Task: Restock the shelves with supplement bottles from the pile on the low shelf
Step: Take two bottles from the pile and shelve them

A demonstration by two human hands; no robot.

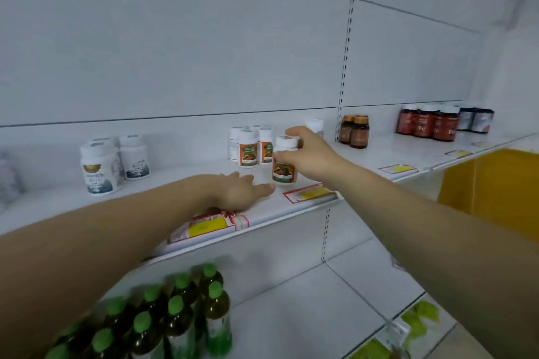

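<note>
Head view: my right hand (309,154) gripped white-capped supplement bottle (284,165) by cap and side, base on or just above shelf (180,183), can't tell which. Matching orange-label bottles (250,147) stood near, at 10 o'clock of it. Left hand (242,192) lay flat, fingers spread, holding nothing, at 7 o'clock of bottle. Risk I judged: careless release tips bottle off front lip; right wrist could knock price tag (309,194) loose.

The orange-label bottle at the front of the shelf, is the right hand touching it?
Touching. The head view shows the right hand wrapped around the white cap and upper body of the orange-label bottle, fingers overlapping its side.
</note>
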